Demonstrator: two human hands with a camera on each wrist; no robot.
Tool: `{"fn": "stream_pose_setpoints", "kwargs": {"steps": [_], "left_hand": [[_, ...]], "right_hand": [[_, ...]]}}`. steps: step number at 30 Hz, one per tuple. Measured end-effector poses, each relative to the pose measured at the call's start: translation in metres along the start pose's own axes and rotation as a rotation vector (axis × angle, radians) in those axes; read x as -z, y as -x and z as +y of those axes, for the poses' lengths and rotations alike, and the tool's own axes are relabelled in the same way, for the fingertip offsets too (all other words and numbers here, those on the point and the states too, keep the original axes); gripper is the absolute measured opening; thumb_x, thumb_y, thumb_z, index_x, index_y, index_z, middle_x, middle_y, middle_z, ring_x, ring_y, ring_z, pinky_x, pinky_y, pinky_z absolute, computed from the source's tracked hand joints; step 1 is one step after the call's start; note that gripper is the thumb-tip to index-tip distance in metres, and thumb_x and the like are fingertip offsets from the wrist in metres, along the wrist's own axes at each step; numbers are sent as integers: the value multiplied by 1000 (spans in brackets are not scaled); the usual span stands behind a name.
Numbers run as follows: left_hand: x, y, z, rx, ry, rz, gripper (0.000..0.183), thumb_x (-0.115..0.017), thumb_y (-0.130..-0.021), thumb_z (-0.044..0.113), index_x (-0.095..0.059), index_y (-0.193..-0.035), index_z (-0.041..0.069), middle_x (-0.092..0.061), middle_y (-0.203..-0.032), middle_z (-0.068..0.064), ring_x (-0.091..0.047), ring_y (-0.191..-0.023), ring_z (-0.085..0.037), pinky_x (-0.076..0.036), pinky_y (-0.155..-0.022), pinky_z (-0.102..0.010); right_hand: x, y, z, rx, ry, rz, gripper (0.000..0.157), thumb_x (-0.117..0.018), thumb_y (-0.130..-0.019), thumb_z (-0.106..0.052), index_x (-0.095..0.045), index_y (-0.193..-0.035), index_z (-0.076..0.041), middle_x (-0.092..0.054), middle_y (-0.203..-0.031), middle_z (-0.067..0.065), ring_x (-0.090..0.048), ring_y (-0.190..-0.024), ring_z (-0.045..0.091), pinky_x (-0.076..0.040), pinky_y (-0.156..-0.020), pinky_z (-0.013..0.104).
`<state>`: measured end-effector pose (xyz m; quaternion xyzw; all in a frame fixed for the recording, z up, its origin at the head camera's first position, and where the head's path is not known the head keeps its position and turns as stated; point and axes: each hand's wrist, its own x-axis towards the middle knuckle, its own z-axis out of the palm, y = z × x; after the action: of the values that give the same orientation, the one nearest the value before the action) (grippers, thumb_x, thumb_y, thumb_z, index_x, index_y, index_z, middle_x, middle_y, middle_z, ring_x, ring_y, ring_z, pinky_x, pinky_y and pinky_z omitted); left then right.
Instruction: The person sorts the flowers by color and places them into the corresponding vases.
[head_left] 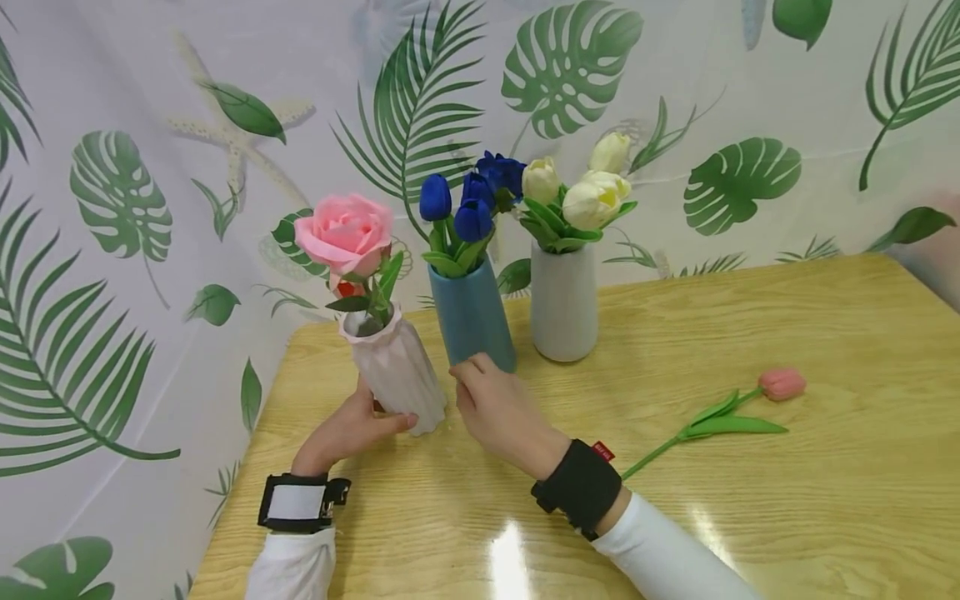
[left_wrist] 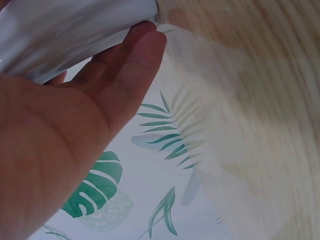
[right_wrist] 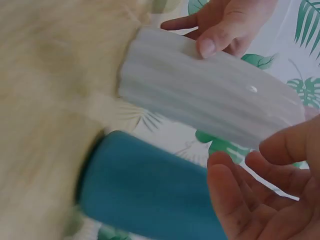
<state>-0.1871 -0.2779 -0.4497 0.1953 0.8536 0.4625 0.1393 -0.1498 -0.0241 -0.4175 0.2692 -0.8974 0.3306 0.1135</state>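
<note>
My left hand [head_left: 352, 429] grips the lower part of a pale pleated vase [head_left: 401, 371], its thumb lying across the near side. A large pink rose [head_left: 348, 233] stands in this vase, with a small red bloom [head_left: 348, 288] partly hidden below it. Just right of it is my right hand [head_left: 502, 408], fingers loosely bent and holding nothing, in front of a teal vase [head_left: 472, 317] of blue flowers [head_left: 474, 218]. From the right wrist, the right fingers [right_wrist: 230, 195] overlap the teal vase [right_wrist: 145, 185], while the thumb is close to the pale vase [right_wrist: 200, 90].
A white vase [head_left: 564, 304] with cream tulips [head_left: 592, 200] stands right of the teal one. One pink tulip [head_left: 782, 384] with a green stem lies on the wooden table [head_left: 825, 500] at right. A leaf-printed cloth [head_left: 300, 75] hangs behind the table.
</note>
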Motion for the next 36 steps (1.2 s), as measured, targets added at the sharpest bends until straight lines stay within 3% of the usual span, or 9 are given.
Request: {"fn": "stream_pose_setpoints", "kwargs": {"steps": [8, 11, 18, 24, 29, 32, 36], "left_hand": [[0, 1, 2, 34, -5, 5, 81, -73, -90, 19, -15, -147, 10, -44, -139, -16, -48, -123, -32, -42, -97, -43], [1, 1, 3, 42, -4, 10, 81, -73, -90, 20, -16, -147, 11, -44, -139, -16, -48, -122, -31, -42, -96, -42], [0, 1, 3, 47, 13, 0, 82, -73, -90, 20, -15, -148, 12, -42, -139, -14, -46, -123, -31, -40, -97, -42], [-1, -1, 3, 38, 1, -3, 82, -73, -90, 19, -15, -148, 13, -42, -140, -14, -46, -124, -31, -41, -97, -42], [-1, -1, 4, 46, 2, -5, 83, -73, -90, 20, -14, -148, 11, -41, -141, -15, -45, -126, -32, -40, -99, -44], [-1, 0, 3, 48, 4, 1, 82, -73, -90, 19, -14, -147, 10, -42, -141, -16, -45, -126, -32, -40, -99, -45], [-1, 1, 3, 44, 6, -1, 83, -72, -90, 20, -14, -148, 10, -42, -141, -17, -46, -126, -33, -41, -99, -46]], "right_hand": [[10, 34, 33, -76, 77, -23, 21, -57, -98, -6, -67, -115, 0, -71, -102, 13, -63, -67, 18, -44, -52, 27], [17, 41, 43, -82, 106, -54, 21, -59, -97, -5, -67, -115, 2, -71, -103, 16, -62, -65, 17, -45, -55, 27], [44, 49, 62, -186, 124, -165, 25, -60, -97, -6, -64, -120, 3, -60, -73, 3, -45, -55, 11, -37, -52, 27], [73, 69, 84, -286, 181, -246, 29, -61, -96, -8, -62, -122, 5, -66, -80, 10, -51, -56, 15, -39, -52, 31], [89, 85, 98, -331, 188, -337, 20, -62, -93, -7, -65, -108, 6, -66, -81, 12, -54, -59, 17, -44, -55, 32], [93, 91, 102, -356, 174, -366, 9, -60, -92, -7, -65, -92, 1, -56, -69, 5, -46, -55, 15, -38, -53, 29], [97, 96, 104, -368, 172, -349, 12, -59, -94, -8, -63, -84, -3, -49, -64, 2, -40, -53, 14, -32, -51, 28]]}}
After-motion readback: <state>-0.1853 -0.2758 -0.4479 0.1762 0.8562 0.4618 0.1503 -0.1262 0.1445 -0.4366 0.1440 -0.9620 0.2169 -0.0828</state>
